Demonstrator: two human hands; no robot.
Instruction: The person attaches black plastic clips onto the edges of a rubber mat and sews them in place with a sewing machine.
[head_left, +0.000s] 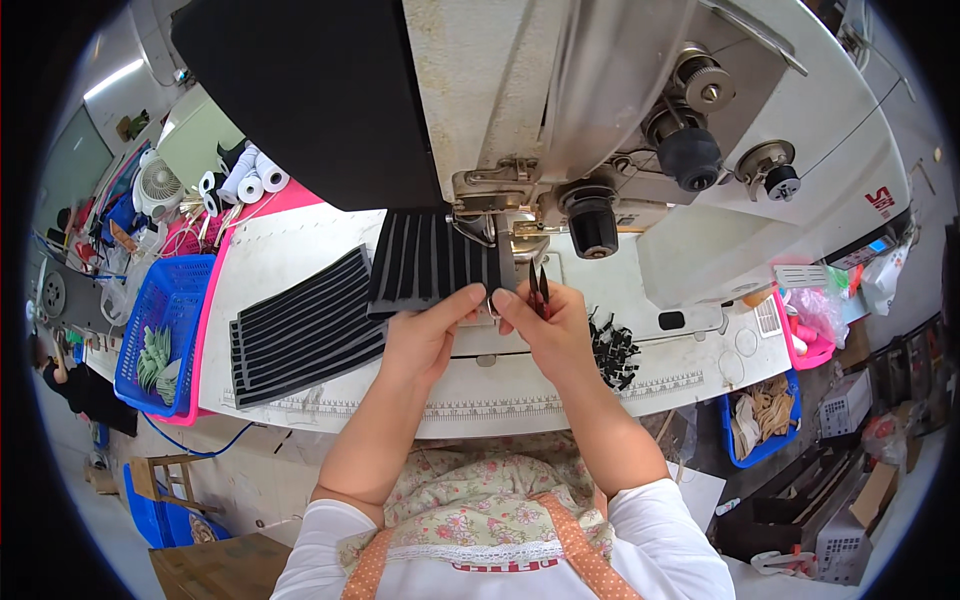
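Note:
A sewing machine [500, 120] stands over the white table, its presser foot area just beyond my hands. Under the needle lies a grey fabric panel with black strips [425, 262]. My left hand [425, 335] pinches the panel's near right corner between thumb and fingers. Right beside it, my right hand [550, 325] has black thread snips [539, 288] tucked in its fingers, blades pointing away from me. Its thumb and forefinger come together at the same corner; what lies between them is too small to tell. A second striped panel [305, 330] rests flat to the left.
A heap of small black offcuts [613, 352] sits right of my right hand. At the left table edge hangs a blue basket [165, 335] with pale green pieces. Thread cones [250, 180] stand at the back left. Another blue basket [762, 425] holds beige fabric strips.

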